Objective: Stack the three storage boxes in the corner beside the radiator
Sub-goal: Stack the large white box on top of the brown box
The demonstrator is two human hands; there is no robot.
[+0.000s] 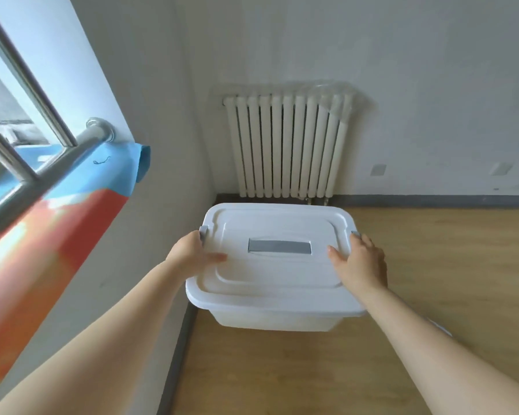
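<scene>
Hands (192, 254) (360, 262) gripping smooth white plastic box (276, 283), ribbed radiator (288, 145)

The floor (432, 265) under me is light wood plank, edged by a dark skirting (432, 201) along both walls. The white box (276, 283) with its lid on is over the corner boards; I cannot tell whether its base touches them.

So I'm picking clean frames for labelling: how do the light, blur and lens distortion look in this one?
Head view: daylight from the window at left, soft and even, with no harsh glare. The white plastic lidded storage box, left hand and right hand are fairly sharp. The blue-and-orange cloth nearby is smeared. Wide-angle bending curves the white ribbed radiator and skirting.
</scene>
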